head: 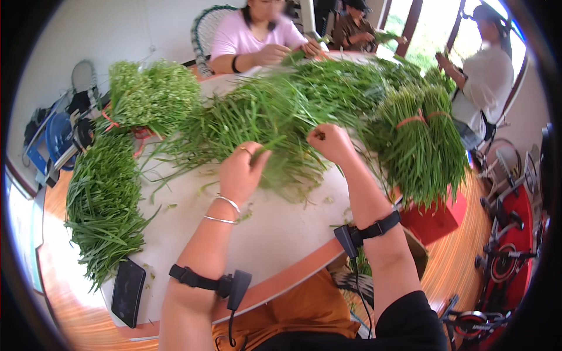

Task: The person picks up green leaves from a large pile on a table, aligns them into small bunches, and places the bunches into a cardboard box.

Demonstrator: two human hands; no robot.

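My left hand [242, 170] grips a few green stalks, which look like garlic chives [273, 144], between thumb and fingers. They blur downward over the table. To its right my right hand [332, 141] has curled fingers at the edge of the greens; whether a stalk is in them is hidden. A loose heap of long green leaves [259, 109] spreads just beyond both hands. Below the hands, the pale tabletop [281, 228] bears small leaf scraps.
Tied bundles stand at left [153, 96] and right [421, 140], with more greens [107, 197] along the left edge. A smartphone [128, 293] lies at the near left corner. A red box [434, 219] sits beside the table. Three people are beyond it. Exercise bikes [505, 263] stand at right.
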